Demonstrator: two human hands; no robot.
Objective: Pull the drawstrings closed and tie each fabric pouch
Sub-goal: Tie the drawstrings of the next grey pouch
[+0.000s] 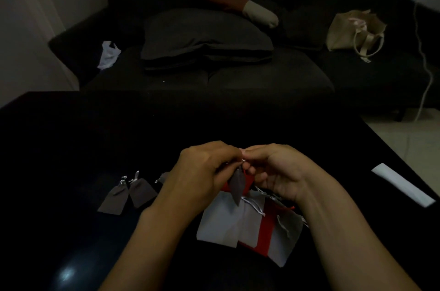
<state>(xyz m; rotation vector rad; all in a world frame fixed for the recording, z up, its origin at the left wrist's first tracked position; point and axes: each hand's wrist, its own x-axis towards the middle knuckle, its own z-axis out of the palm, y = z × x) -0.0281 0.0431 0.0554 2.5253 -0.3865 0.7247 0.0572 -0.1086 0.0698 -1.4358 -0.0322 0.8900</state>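
Note:
A small dark grey pouch point(238, 183) hangs above the black table point(83, 148), held up by its silver drawstrings. My left hand point(204, 167) and my right hand point(276, 171) meet over it, fingertips of both pinching the strings at the pouch's mouth. Below them lies a heap of pale grey pouches point(221, 219) and red pouches point(265, 226) with loose white cords. To the left, two dark grey pouches point(129, 194) with gathered tops lie flat side by side, and part of a third point(164, 177) shows behind my left wrist.
A white paper strip point(402, 184) lies near the table's right edge. Behind the table stands a dark sofa point(214, 76) with cushions, a beige tote bag point(354, 31) and a white plastic bag point(108, 55). A white cable point(426, 81) hangs at the right.

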